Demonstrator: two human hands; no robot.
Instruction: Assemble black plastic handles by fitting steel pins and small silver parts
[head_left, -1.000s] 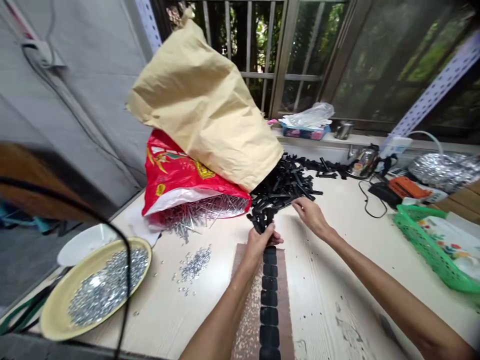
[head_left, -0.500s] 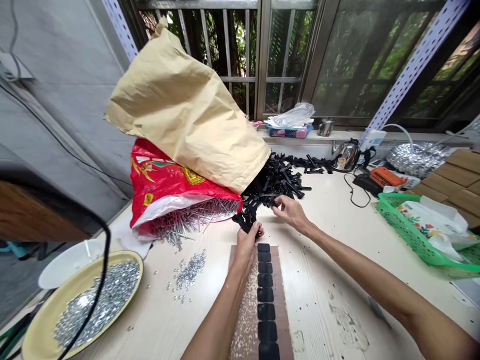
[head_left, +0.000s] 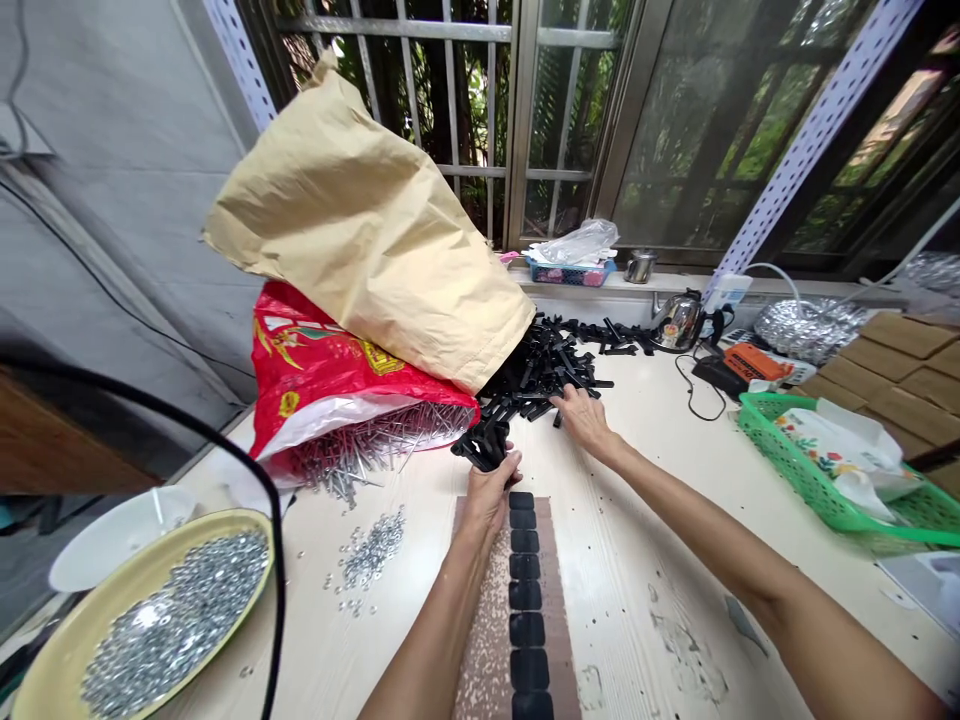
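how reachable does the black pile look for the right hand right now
Probably yes: the right hand is at the near edge of the black pile, with nothing visibly between them.

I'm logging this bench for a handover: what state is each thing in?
Left hand, closed around black pieces
Right hand, at black pile, grip unclear
Black pile, loosely heaped
Paper sack, tilted, mouth low
Red bag, open, metal rods protruding
Yellow dish, holding loose washers
Black squares, lined up
Green basket, open-topped
Kettle, upright
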